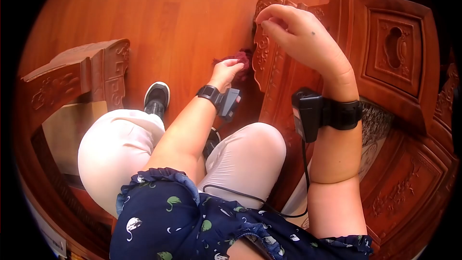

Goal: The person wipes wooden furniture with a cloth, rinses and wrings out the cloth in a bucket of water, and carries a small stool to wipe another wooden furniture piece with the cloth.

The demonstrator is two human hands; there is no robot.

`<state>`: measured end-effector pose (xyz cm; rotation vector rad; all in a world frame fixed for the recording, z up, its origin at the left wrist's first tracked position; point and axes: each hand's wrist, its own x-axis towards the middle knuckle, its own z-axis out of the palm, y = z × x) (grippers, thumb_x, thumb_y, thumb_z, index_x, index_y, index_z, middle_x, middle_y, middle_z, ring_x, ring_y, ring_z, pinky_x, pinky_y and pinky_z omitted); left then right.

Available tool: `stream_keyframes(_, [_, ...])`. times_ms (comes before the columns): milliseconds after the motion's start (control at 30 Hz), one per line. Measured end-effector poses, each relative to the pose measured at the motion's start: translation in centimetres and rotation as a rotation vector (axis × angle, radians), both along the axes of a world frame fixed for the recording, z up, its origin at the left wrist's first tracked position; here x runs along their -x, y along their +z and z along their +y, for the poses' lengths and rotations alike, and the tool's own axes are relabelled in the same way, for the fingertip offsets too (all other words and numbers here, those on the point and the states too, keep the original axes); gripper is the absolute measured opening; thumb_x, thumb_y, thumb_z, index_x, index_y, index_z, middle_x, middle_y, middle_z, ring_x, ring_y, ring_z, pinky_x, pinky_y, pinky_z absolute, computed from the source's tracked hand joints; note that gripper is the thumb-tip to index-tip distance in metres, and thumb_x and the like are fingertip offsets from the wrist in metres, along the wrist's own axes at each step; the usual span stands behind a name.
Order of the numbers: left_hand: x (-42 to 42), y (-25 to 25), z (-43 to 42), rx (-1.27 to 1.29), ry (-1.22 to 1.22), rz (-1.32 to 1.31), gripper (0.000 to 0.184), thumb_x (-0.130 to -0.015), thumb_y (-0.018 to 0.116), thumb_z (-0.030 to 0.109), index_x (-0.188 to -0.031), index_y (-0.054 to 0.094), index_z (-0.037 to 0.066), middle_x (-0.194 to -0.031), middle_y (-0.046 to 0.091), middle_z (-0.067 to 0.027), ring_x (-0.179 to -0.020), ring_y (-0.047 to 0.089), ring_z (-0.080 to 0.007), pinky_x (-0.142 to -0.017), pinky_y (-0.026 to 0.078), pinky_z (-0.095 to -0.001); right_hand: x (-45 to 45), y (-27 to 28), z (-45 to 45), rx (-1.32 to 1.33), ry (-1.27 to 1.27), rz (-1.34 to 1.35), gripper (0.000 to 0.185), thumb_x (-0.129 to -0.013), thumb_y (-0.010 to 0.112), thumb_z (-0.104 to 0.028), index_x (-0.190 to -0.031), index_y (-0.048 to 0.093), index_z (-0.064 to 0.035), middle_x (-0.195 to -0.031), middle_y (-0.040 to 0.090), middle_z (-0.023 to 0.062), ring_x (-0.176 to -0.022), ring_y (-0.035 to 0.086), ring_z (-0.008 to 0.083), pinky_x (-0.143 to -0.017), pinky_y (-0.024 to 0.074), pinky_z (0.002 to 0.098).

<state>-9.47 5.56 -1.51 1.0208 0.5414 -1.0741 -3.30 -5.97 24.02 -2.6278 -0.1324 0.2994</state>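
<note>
A dark red cloth [244, 62] is bunched in my left hand [227, 73], low beside the carved wooden furniture on the right. Thumb and fingers are pinched together on the cloth, against the furniture's shaded lower side. My right hand [301, 31] is over the carved end [269, 62] of that furniture. Its fingers bend loosely, with a gap between thumb and index finger, and no object shows in it. Whether the right fingertips touch the wood I cannot tell. Each wrist wears a black strap with a small box, the left box [229, 104] and the right box [307, 114].
On the left stands another carved wooden seat [72, 74] with a pale cushion [74, 130]. Wooden flooring [168, 24] stretches ahead. A carved panel [394, 43] rises at right. A black cable [305, 173] runs from the right wrist box across my lap. My shoe [157, 97] is between the seats.
</note>
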Motion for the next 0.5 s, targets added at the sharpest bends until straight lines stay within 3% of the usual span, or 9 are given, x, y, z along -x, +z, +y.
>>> stream_keyframes(100, [0.4,0.2,-1.5,-0.010,-0.049,-0.168,0.028,-0.079,0.064,0.009,-0.105,0.059,0.002,-0.097,0.063,-0.0063,-0.087,0.058,-0.0132,-0.076,0.047,-0.0273,0.0,-0.1,0.0,-0.003,-0.009,-0.010,0.017,-0.083,0.055,-0.013,-0.094,0.060,-0.0008,-0.075,0.060,0.0115,-0.065,0.055,0.0169,-0.062,0.0453,0.0272])
stream_keyframes(167, [0.2,0.8,-2.1,-0.110,-0.139,-0.445,0.025,-0.078,0.065,0.012,-0.099,0.064,0.000,-0.100,0.064,-0.0108,-0.093,0.059,-0.0163,-0.081,0.046,-0.0277,0.0,-0.1,0.0,-0.011,-0.008,-0.010,0.017,-0.083,0.055,-0.013,-0.093,0.060,-0.0004,-0.073,0.059,0.0114,-0.063,0.055,0.0170,-0.060,0.0446,0.0276])
stream_keyframes(200, [0.3,-0.2,-2.5,-0.156,-0.170,-0.585,0.022,-0.076,0.065,0.013,-0.094,0.066,0.001,-0.095,0.066,-0.0112,-0.087,0.062,-0.0164,-0.080,0.047,-0.0275,-0.1,0.0,0.0,-0.010,-0.012,-0.008,0.017,-0.083,0.055,-0.013,-0.093,0.060,-0.0004,-0.073,0.059,0.0114,-0.063,0.055,0.0170,-0.060,0.0446,0.0276])
stream_keyframes(433, [1.2,0.0,-2.6,-0.304,-0.328,-0.845,0.018,-0.073,0.065,0.009,-0.089,0.067,0.002,-0.090,0.066,-0.0124,-0.082,0.063,-0.0167,-0.075,0.049,-0.0271,-0.1,0.0,0.2,-0.004,0.000,-0.021,0.017,-0.084,0.055,-0.014,-0.092,0.059,0.0002,-0.069,0.058,0.0117,-0.059,0.054,0.0173,-0.057,0.0438,0.0280])
stream_keyframes(500, [1.3,0.4,-2.4,-0.308,-0.318,-1.053,0.016,-0.072,0.064,0.008,-0.087,0.067,0.003,-0.088,0.065,-0.0136,-0.079,0.063,-0.0218,-0.073,0.049,-0.0288,-0.1,0.0,0.2,-0.011,0.012,-0.033,0.017,-0.084,0.055,-0.014,-0.091,0.059,0.0002,-0.068,0.058,0.0117,-0.059,0.053,0.0174,-0.057,0.0438,0.0280])
